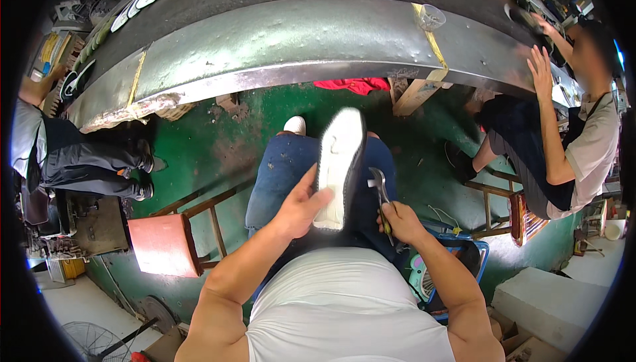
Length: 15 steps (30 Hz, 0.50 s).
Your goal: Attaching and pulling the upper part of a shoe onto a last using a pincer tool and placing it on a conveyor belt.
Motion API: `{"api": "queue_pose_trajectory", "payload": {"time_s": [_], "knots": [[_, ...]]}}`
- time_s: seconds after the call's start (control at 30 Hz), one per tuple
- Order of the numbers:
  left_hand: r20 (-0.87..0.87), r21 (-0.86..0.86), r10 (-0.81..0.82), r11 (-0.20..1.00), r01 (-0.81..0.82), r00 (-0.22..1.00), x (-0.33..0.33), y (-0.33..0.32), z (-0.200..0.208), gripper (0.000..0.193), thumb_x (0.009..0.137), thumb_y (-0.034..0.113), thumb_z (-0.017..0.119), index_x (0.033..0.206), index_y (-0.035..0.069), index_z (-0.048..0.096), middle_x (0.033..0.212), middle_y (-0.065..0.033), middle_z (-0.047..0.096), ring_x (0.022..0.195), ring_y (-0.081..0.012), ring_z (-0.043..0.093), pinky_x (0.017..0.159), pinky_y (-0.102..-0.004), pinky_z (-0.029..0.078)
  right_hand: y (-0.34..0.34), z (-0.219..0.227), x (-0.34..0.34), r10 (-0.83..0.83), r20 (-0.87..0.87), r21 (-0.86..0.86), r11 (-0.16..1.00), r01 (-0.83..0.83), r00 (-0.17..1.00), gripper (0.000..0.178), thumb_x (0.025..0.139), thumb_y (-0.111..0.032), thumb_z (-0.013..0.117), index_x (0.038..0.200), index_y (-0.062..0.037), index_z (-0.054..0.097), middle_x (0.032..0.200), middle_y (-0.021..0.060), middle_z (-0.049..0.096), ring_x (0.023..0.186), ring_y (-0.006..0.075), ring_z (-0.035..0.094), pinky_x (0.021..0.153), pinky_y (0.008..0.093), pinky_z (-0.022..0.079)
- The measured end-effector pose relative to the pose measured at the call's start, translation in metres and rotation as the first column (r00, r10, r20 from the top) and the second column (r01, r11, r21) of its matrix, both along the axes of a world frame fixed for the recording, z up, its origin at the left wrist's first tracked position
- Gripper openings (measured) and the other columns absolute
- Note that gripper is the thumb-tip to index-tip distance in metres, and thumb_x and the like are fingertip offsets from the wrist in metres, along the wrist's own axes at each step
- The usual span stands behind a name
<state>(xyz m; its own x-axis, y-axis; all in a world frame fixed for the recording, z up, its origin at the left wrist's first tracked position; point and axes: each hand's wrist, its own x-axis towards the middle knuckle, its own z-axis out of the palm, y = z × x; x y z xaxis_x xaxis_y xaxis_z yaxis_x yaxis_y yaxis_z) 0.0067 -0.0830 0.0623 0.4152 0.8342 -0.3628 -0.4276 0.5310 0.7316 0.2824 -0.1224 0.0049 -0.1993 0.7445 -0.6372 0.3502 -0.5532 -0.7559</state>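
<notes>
Over your lap (281,170), your left hand (299,211) pinches the shoe (340,170), white face up; your right hand (403,223) wraps the hammer (382,194) just beside it. Best brace the shoe firmly, left hand clear of the hammer.

Shiny metal hammer head (377,178), glossy dented metal bench edge (265,37), matt denim trousers (279,171), wooden stool legs (216,226)

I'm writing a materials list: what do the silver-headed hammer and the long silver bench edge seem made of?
Silver-headed hammer: head probably steel, shiny, judging by bright glints; handle material unclear. Long silver bench edge: likely sheet metal, semi-gloss, with dents and broad reflections.
</notes>
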Motion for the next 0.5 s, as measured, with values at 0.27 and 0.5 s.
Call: {"api": "queue_pose_trajectory", "payload": {"time_s": [0.27, 0.5], "knots": [[0.336, 0.034, 0.078, 0.995, -0.095, 0.939, 0.007, 0.102, 0.069, 0.06, 0.103, 0.056, 0.038, 0.139, 0.009, 0.049, 0.123, -0.0131, 0.062, 0.111, -0.0328, 0.064, 0.089, -0.0485, 0.056, -0.009, 0.027, 0.007, 0.318, 0.27, 0.049, 0.938, -0.342, 0.909, 0.039, 0.101, -0.037, 0.052, 0.096, 0.0013, 0.061, 0.075, 0.0151, 0.07, 0.072, 0.0291, 0.071, 0.071, 0.0384, 0.054], [0.284, -0.005, 0.164, 0.985, -0.17, 0.945, 0.02, 0.116, 0.08, 0.068, 0.1, 0.062, 0.038, 0.142, 0.01, 0.048, 0.131, -0.0136, 0.059, 0.117, -0.0391, 0.06, 0.092, -0.0527, 0.054, -0.029, 0.044, -0.002, 0.434, 0.66, 0.184, 0.698, -0.692, 0.613, 0.045, 0.095, -0.047, 0.057, 0.098, -0.0023, 0.063, 0.091, 0.0192, 0.067, 0.083, 0.0368, 0.068, 0.075, 0.0481, 0.055]]}}
